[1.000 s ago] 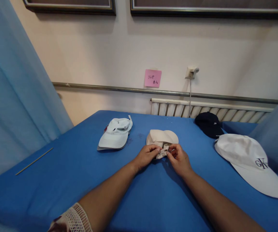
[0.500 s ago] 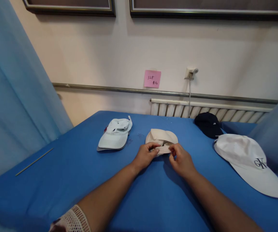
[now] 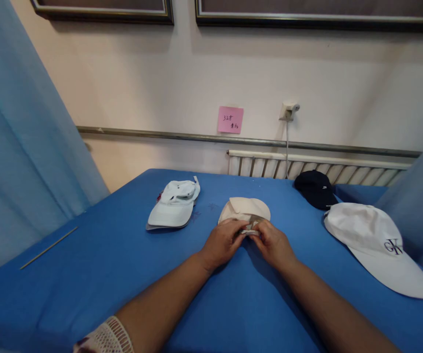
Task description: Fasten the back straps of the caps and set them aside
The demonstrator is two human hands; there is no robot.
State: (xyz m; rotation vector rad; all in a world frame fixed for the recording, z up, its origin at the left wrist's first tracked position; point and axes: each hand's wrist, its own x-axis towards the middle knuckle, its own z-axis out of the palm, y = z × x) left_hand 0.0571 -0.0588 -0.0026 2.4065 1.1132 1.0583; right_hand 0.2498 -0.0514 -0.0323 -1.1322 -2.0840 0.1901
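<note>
A beige cap lies in the middle of the blue-covered table, its back edge toward me. My left hand is closed on the left part of that edge, thumb below and fingers above. On the other side my right hand pinches the same edge. The two hands are close together, and the fingers cover most of the strap and its fastening. Left of them, a pale mint cap rests brim toward me, with another brim edge showing underneath.
At right lies a white cap with black letters, and behind it a black cap. A thin stick lies on the blue sheet at left. A radiator and metal rail run behind; blue curtains hang on both sides.
My hands have drawn closer together on the cap's back edge. The light strap that showed flat between them is now mostly hidden by my fingers.
</note>
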